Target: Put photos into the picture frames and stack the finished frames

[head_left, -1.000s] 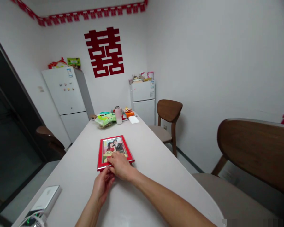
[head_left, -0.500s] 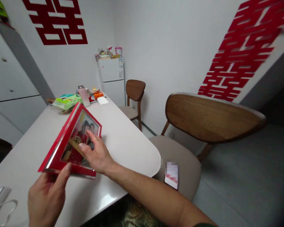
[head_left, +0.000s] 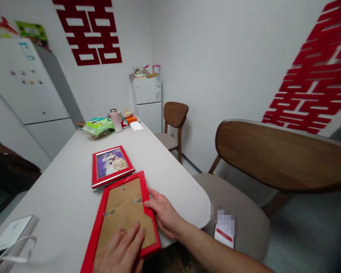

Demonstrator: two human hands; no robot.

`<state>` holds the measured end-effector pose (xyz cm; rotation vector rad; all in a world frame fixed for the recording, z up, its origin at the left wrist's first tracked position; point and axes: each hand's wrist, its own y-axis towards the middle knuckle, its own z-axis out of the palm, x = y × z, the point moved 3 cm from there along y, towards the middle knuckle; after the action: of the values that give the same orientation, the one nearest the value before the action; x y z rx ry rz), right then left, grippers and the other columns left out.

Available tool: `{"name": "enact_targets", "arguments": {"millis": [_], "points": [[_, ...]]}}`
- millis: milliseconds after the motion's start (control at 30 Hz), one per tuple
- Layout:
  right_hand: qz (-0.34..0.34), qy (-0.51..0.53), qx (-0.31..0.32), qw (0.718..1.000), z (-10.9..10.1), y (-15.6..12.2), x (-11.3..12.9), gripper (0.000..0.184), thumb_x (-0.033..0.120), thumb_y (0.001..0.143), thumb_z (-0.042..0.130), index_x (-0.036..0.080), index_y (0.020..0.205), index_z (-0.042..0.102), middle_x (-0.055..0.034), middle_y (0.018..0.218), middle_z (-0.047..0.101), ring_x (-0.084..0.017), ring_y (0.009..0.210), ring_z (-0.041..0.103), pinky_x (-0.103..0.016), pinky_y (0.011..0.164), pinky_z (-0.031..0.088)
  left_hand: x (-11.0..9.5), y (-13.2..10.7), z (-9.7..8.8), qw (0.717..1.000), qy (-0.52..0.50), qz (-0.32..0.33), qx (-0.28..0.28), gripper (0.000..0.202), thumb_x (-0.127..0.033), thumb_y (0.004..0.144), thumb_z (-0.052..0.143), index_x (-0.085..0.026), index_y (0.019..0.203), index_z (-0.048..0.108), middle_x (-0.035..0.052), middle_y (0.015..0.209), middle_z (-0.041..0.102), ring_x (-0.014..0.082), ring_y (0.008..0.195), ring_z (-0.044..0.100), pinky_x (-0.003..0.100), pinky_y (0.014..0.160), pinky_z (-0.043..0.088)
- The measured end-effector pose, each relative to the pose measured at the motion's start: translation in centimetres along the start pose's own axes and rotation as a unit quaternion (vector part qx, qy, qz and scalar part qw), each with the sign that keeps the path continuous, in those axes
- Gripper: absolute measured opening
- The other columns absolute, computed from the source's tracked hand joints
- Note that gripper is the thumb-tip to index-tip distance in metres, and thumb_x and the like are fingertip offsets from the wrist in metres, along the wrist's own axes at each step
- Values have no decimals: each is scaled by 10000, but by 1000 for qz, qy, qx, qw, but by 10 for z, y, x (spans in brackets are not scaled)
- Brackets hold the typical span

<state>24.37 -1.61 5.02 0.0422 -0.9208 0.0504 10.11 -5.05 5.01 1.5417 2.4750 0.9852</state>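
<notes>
Red rectangular picture frame (head_left: 122,216) face down on white table (head_left: 68,197), brown backing up. Left hand (head_left: 119,252) flat, fingers spread on backing; right hand (head_left: 163,216) pinches right rim. Best: press evenly, keep frame from sliding.

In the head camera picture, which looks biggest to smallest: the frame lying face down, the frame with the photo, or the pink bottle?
1. Face-down frame, biggest, but nearest the camera, so unsure.
2. Frame with the photo.
3. Pink bottle, smallest, far back.
</notes>
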Motion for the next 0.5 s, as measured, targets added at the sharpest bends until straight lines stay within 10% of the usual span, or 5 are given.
{"name": "enact_targets", "arguments": {"millis": [167,500], "points": [[16,-279,-16,960,-20,36,-11,397,143,603,464,150,990,555,-37,875,651,-176,764,595,-317,714,457,-1,6,25,999,24,-18,22,289,-223,755,452,-204,1027,549,31,1017,630,163,774,612,235,700,507],[-89,-699,-67,706,-27,73,-18,266,159,658,427,174,881,572,-41,757,583,-151,713,539,-241,673,393,22,18,45,986,-86,-133,48,269,-203,686,534,-187,953,559,45,997,638,205,766,604,305,680,522]]}}
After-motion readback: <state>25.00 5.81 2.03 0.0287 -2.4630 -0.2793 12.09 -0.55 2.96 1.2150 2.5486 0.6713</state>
